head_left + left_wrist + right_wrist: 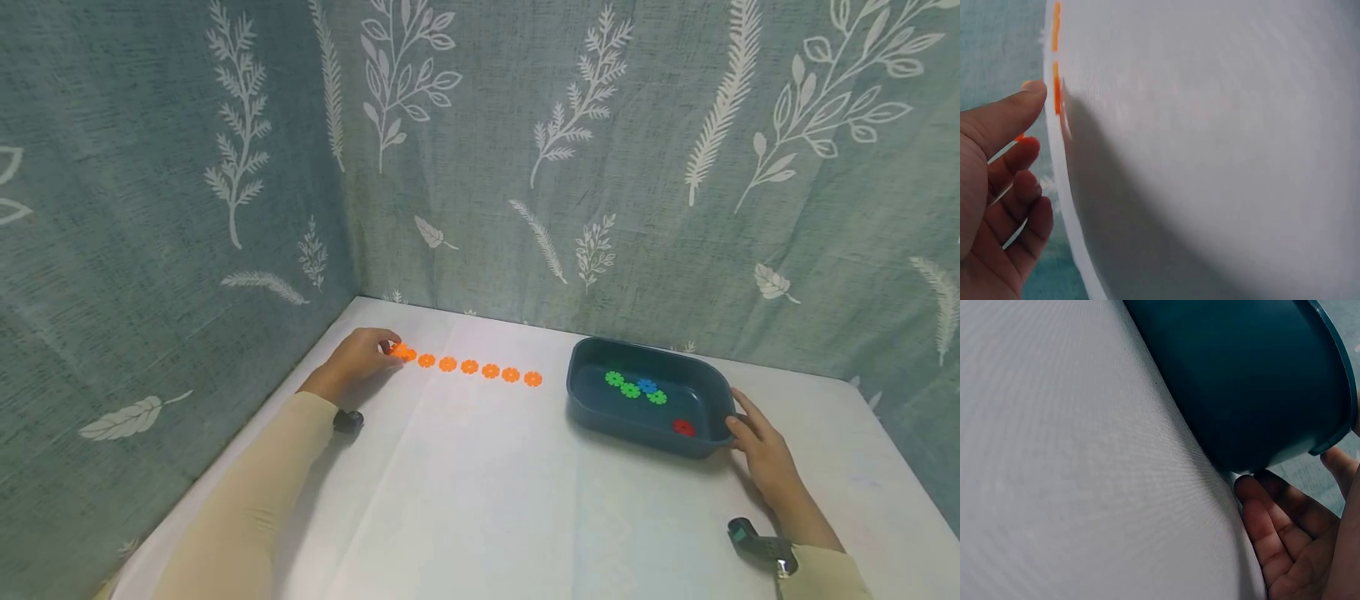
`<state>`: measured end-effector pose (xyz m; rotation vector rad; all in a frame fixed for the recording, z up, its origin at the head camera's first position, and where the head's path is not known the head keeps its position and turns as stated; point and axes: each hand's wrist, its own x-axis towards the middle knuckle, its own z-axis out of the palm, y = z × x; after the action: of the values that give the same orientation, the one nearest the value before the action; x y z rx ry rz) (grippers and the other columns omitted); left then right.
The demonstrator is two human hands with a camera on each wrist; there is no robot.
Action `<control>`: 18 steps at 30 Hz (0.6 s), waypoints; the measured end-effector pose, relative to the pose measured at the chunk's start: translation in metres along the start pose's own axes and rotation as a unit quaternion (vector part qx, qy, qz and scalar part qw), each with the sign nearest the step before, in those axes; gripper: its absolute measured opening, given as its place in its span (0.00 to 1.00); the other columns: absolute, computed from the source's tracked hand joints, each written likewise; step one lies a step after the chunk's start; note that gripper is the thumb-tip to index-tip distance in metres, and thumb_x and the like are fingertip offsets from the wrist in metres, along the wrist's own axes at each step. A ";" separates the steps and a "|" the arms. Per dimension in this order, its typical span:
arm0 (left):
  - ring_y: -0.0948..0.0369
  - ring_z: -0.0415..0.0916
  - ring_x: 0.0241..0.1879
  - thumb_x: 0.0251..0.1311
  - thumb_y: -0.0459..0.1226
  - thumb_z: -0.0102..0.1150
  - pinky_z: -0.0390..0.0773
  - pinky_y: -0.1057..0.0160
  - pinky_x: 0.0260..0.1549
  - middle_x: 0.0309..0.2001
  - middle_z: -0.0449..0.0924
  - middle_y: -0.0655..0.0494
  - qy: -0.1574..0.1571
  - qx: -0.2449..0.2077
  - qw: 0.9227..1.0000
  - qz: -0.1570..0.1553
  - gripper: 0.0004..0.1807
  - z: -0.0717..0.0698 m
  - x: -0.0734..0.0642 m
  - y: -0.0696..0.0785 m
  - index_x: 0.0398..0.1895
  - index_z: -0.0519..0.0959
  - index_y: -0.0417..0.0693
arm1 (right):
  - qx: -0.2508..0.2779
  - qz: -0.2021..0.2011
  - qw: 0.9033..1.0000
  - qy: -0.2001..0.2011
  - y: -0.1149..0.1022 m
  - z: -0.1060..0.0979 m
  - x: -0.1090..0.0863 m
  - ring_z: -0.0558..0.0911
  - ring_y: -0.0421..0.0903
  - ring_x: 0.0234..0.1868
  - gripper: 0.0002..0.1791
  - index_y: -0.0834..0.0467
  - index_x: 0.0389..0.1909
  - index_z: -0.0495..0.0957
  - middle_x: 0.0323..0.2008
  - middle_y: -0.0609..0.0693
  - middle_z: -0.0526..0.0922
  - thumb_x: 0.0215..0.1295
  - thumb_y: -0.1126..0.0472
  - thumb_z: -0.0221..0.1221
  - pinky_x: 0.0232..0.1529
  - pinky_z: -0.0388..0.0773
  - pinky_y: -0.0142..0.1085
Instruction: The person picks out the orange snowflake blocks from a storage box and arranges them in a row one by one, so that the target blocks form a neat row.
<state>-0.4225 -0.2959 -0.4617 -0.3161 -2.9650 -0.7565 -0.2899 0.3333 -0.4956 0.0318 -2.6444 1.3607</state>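
Several orange flower-shaped discs [469, 367] lie in a row on the white table. At the row's left end my left hand [358, 357] pinches an orange flower-shaped disc [397, 349] between thumb and index finger, close to the end disc. In the left wrist view its orange edge [1020, 137] shows behind the thumb; the other fingers are bent. My right hand [768, 462] holds the right end of a dark blue plastic tub [637, 425], thumb at the rim. In the right wrist view, fingertips [1249, 487] touch low on the tub wall.
Inside the tub are several green discs [630, 389], a blue disc [647, 386] and a red disc [683, 427]. A patterned green curtain [480, 167] rises behind and left of the table [480, 483]. Each wrist wears a dark device [757, 546].
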 end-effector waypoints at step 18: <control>0.49 0.74 0.42 0.59 0.39 0.67 0.74 0.49 0.44 0.44 0.78 0.43 -0.023 -0.010 0.996 -0.087 0.23 -0.001 0.003 -0.018 0.57 0.78 0.42 | 0.006 0.007 1.000 0.000 -0.002 0.001 0.000 0.67 0.71 0.60 0.37 0.52 0.78 0.43 0.67 0.75 0.58 0.76 0.41 0.39 0.53 0.63 0.68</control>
<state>-0.4295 -0.3110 -0.4692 -0.0758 -3.0593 -0.8080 -0.2896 0.3318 -0.4946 0.0140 -2.6402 1.3819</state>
